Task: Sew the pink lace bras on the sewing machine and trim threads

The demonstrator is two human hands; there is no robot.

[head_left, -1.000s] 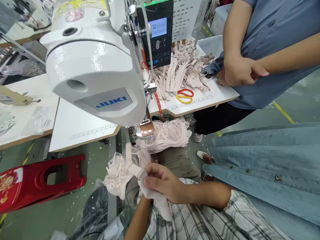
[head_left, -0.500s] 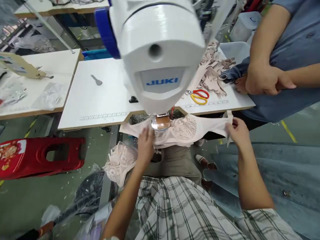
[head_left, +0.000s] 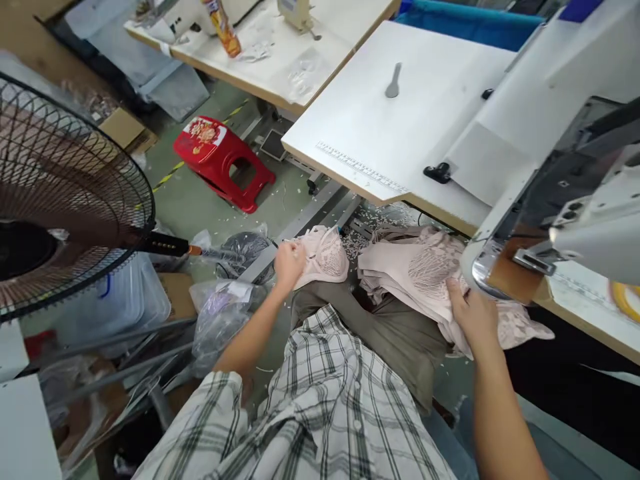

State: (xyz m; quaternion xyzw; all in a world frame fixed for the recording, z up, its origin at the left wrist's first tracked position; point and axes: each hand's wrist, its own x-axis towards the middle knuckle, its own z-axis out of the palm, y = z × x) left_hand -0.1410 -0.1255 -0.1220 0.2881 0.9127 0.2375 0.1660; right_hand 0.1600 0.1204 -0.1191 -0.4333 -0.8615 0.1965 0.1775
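Holding stacked bras [head_left: 427,270], the right hand [head_left: 475,323] sits right of centre; mid-frame, the left hand [head_left: 289,267] touches another bra [head_left: 325,257], its grip unclear.

Pale, dusty pink runs through the stacked bras [head_left: 400,263], the top one carrying a lacy figured pattern, and the lace bra [head_left: 327,257] apart from them is pinkish too. The shirt [head_left: 345,407] I see is white, checked in dark green-black lines, above olive-brown trousers [head_left: 400,340]. Beyond, there's a bright red stool [head_left: 240,177] with flowers printed on white, a white tabletop [head_left: 345,117] and a blue bin [head_left: 470,27].
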